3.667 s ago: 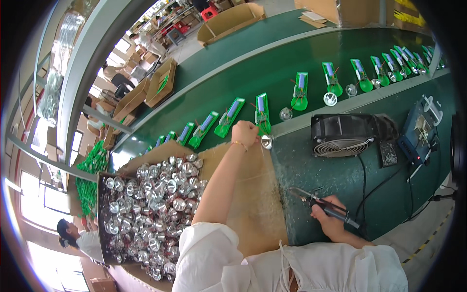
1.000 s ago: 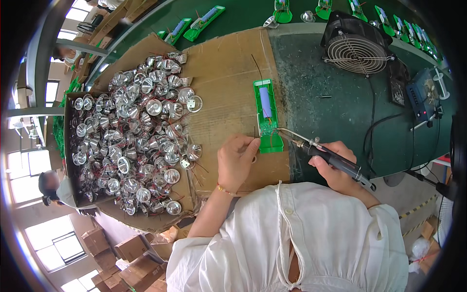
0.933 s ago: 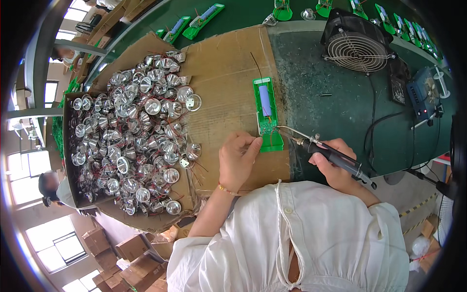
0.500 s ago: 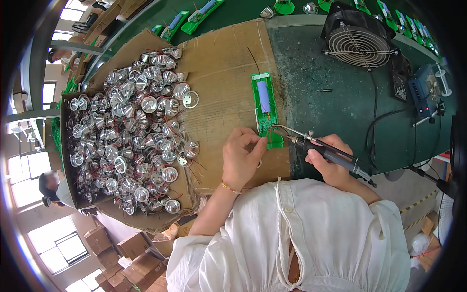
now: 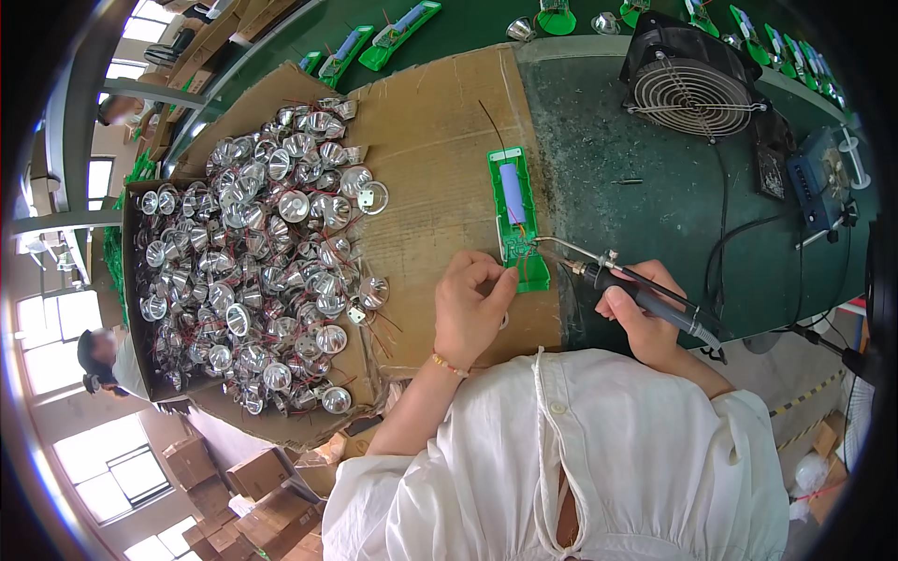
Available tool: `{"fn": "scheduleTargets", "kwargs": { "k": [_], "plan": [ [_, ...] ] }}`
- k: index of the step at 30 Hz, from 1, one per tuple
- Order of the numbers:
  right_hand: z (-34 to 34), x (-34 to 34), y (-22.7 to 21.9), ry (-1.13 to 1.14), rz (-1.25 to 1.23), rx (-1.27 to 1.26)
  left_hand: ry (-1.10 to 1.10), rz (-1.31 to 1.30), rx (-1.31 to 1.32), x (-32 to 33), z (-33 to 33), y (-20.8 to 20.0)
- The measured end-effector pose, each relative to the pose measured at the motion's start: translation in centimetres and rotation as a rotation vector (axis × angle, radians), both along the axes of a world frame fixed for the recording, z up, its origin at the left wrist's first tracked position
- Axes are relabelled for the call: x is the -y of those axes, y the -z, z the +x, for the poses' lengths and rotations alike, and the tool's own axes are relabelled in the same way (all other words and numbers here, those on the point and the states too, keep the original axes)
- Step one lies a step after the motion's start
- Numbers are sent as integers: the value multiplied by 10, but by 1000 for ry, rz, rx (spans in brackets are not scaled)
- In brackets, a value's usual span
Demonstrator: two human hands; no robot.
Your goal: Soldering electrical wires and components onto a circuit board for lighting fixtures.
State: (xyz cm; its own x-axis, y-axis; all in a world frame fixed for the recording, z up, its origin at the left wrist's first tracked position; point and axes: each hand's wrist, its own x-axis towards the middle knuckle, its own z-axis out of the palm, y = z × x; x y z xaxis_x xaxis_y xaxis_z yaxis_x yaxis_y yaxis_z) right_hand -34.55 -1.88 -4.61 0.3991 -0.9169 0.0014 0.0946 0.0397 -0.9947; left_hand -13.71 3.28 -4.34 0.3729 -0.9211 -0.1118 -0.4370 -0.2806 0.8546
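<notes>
A long green plastic housing (image 5: 531,275) lies on the cardboard in front of me. In it are a light purple cylindrical battery (image 5: 512,194) and, below that, a small green circuit board (image 5: 517,246) with thin wires. My left hand (image 5: 473,304) pinches thumb and fingertips together at the housing's lower left edge; what is between them is too small to make out. A rounded pale rim shows just below that hand. My right hand (image 5: 645,313) grips a soldering iron (image 5: 645,301) with a thin metal tube alongside, its tip at the board's right edge.
A large heap of shiny reflectors (image 5: 271,252) with red wires fills a box on the left. At the back right stand a black fan (image 5: 692,92) and a blue soldering station (image 5: 816,187). More green housings (image 5: 400,35) line the far edge. Cables (image 5: 725,224) run down the right side.
The whole view has shifted slightly right and down. My left hand keeps its pinch beside the housing, and the iron's tip stays by the board with a small change of angle.
</notes>
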Motion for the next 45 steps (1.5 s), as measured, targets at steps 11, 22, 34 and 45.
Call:
{"fn": "scheduleTargets", "kwargs": {
  "k": [11,22,34,45],
  "plan": [
    [8,4,0,7,42,0,100,-9,37,5,3,-3],
    [11,5,2,-1,96,-7,83,46,13,7,2,-4],
    [7,6,-1,41,21,34,78,-4,24,7,4,-1],
    [0,36,10,265,-10,66,92,214,-43,24,20,-6]
  ]
}}
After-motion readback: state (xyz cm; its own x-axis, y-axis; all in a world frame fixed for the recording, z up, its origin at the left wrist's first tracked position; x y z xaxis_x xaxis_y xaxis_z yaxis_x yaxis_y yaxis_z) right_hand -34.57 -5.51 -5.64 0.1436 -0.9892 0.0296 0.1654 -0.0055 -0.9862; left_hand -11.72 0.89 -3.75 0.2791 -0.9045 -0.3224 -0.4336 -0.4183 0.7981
